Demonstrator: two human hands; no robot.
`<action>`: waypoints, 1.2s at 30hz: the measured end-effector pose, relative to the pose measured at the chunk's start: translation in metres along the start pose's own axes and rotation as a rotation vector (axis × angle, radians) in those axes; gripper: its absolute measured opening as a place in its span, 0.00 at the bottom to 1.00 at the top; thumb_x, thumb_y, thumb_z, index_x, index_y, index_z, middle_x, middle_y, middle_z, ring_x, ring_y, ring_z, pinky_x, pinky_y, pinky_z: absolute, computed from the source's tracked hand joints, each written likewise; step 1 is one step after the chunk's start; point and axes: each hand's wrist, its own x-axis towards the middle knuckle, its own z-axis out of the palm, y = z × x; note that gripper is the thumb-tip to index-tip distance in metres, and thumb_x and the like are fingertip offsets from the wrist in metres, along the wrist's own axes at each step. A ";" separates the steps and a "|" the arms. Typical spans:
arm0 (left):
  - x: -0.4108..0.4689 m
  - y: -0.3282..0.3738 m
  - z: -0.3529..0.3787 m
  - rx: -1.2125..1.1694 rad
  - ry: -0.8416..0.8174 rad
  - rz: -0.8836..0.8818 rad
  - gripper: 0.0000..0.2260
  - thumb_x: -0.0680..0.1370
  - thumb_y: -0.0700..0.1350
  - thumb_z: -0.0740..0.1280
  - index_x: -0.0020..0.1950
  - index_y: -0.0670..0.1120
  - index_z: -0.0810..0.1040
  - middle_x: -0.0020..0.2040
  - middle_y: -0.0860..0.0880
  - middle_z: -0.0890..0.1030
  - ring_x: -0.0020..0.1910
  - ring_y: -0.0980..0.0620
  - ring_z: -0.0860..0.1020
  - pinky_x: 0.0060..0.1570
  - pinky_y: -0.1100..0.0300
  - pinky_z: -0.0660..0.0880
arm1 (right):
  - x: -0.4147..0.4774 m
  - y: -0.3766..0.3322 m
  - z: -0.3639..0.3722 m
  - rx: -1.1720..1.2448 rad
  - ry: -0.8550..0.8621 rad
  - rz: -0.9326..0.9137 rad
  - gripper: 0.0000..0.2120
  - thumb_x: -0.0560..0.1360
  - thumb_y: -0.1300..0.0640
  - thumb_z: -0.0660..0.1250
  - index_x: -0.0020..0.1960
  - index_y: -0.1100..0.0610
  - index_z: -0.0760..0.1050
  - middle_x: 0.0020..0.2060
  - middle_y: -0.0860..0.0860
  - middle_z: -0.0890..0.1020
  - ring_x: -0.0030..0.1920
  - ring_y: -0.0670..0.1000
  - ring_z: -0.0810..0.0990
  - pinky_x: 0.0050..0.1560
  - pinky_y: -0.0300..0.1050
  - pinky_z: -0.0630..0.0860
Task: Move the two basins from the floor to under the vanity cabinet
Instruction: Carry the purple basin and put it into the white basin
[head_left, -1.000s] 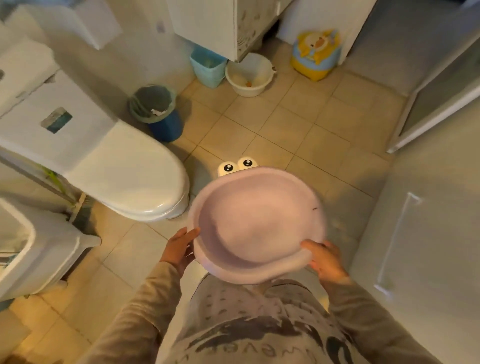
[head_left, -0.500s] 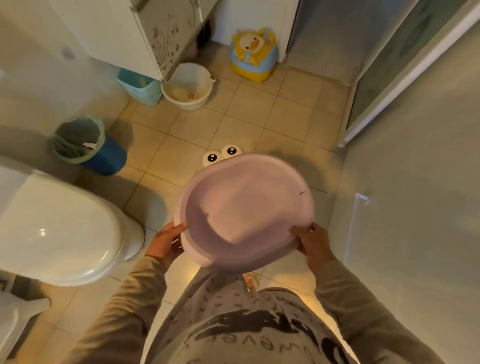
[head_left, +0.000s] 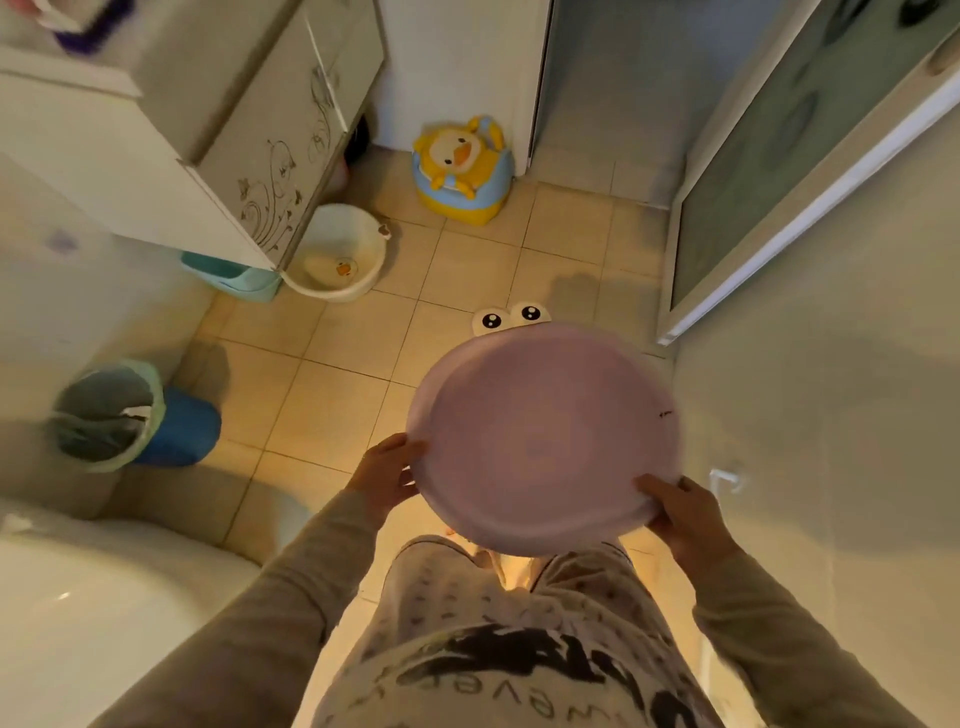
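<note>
Far left: toilet (head_left: 104, 613), lid down. Beside it, blue waste bin (head_left: 130, 415) with a liner, on the tiled floor (head_left: 337, 405). Upper left: vanity cabinet (head_left: 218, 119), floral pattern on its doors. At its lower edge, teal container (head_left: 234, 275), partly under the cabinet. Just right of that, white basin (head_left: 340, 254) on the floor, half tucked under the cabinet front. Duck-shaped potty (head_left: 462, 166) farther back by the wall. Centre: left hand (head_left: 387, 475) grips near-left rim of pink basin (head_left: 545, 436); basin held in the air above the floor, cartoon eyes at its far rim. Right hand (head_left: 685, 514) clasps the near-right rim, fingers over the edge
</note>
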 end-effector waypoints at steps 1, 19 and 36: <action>0.007 0.012 0.007 0.015 -0.013 0.006 0.09 0.76 0.37 0.63 0.56 0.41 0.75 0.44 0.45 0.78 0.41 0.46 0.77 0.41 0.56 0.76 | 0.006 -0.011 0.002 0.012 0.001 0.000 0.21 0.71 0.69 0.67 0.64 0.69 0.71 0.60 0.64 0.76 0.54 0.61 0.75 0.49 0.53 0.76; 0.129 0.124 0.104 -0.374 0.269 -0.027 0.04 0.76 0.39 0.64 0.49 0.43 0.78 0.36 0.48 0.84 0.32 0.51 0.83 0.30 0.62 0.80 | 0.190 -0.262 0.134 -0.396 -0.252 -0.057 0.15 0.70 0.68 0.68 0.56 0.61 0.72 0.54 0.58 0.76 0.54 0.60 0.75 0.51 0.53 0.77; 0.233 0.240 0.126 -0.667 0.385 -0.023 0.08 0.75 0.39 0.65 0.54 0.42 0.76 0.43 0.45 0.79 0.40 0.46 0.78 0.30 0.61 0.80 | 0.275 -0.409 0.288 -0.642 -0.372 -0.079 0.21 0.70 0.69 0.68 0.63 0.64 0.72 0.56 0.61 0.77 0.57 0.62 0.76 0.53 0.54 0.78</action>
